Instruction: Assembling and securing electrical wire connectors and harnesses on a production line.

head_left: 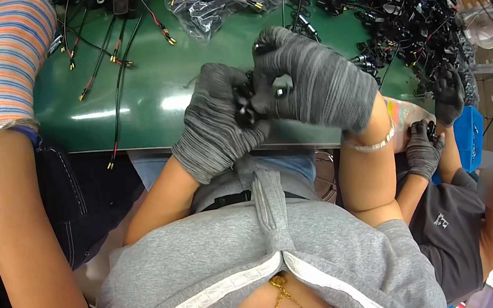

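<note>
The small black part sits between the person's two gloved hands, above the near edge of the green counter. The left hand is curled around it, and the right hand closes in from the other side, thumb and fingers bunched against it; exactly where those fingertips pinch, I cannot tell. A shiny piece shows among the right hand's fingers (too small to identify).

Handling it well likely means letting the left hand be the steady clamp — firm, not crushing — while the right makes the fine movements. Knitted gloves probably dull the touch, so short, straight pressure seems wiser than force. Holding the work over the counter would help catch a slip, and keeping it off the loose cables should avoid snagging their thin wires.
</note>
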Tool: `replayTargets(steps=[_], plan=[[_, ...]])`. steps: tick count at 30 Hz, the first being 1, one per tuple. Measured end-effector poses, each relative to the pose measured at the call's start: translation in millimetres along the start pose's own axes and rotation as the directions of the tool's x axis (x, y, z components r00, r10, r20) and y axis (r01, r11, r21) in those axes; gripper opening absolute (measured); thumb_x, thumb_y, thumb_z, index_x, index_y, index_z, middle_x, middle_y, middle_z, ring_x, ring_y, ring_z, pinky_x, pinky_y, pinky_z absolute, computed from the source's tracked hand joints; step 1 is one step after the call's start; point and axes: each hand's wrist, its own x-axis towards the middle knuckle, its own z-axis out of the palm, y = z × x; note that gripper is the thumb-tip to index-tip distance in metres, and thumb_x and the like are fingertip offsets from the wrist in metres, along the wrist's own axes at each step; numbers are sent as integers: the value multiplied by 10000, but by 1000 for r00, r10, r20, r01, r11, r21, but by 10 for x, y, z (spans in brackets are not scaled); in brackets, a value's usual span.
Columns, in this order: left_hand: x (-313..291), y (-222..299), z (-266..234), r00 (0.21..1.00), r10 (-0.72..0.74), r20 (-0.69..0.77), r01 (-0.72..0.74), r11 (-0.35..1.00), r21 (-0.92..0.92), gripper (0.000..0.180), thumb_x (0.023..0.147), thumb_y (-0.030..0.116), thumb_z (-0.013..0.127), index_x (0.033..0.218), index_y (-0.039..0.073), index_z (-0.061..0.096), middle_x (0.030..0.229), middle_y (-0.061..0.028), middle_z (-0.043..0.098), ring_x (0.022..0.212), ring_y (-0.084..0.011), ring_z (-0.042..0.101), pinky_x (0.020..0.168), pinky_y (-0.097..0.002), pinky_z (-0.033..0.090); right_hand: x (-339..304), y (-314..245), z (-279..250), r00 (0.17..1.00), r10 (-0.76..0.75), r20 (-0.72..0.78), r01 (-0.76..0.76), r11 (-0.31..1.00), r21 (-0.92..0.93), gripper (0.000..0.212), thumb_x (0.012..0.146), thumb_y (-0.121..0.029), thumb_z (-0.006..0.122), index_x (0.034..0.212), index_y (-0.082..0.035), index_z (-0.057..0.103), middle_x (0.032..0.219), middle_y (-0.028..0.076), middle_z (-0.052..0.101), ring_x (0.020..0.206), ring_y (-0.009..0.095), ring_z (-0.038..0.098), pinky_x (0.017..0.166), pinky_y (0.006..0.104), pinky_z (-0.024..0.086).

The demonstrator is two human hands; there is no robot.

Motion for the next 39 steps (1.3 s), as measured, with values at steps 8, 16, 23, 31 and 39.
replayTargets(steps=[8,16,23,31,39], plan=[[-105,-134,118,984,-95,-149,56,968,-245,604,610,176,775,1144,127,497,1026,-90,510,910,-223,579,772,-340,513,-97,100,341,972,199,-121,-89,797,598,338,735,-283,817,852,9,692,912,90,594,807,200,615,730,316,508],[-121,-119,159,993,-36,-111,20,989,-146,586,693,101,763,1204,101,475,1109,-73,569,1054,-178,585,892,-324,515,-104,140,384,967,187,-175,-107,915,389,320,744,-288,820,930,-68,682,879,63,591,772,177,619,718,329,523],[-106,-115,168,1000,-11,-27,-3,883,-470,561,723,74,717,1214,87,446,1169,-101,580,1094,-192,585,935,-342,509,-220,125,-104,816,12,-577,576,-92,812,396,931,-358,509,1221,-90,537,962,43,546,806,162,492,718,324,449],[-150,-179,120,999,-49,7,48,899,-436,633,674,145,730,1228,94,428,1118,-78,530,1022,-190,579,899,-349,513,122,-19,432,592,264,-762,806,-199,557,295,1020,-176,403,1306,-104,392,927,33,478,717,129,483,598,289,500],[-189,-357,53,998,-29,-48,10,932,-362,616,652,158,746,1193,105,455,1037,-81,559,940,-208,614,823,-347,530,225,32,477,708,82,-702,703,-187,686,391,947,-256,493,1296,-86,443,1006,74,519,823,178,506,690,328,476]])
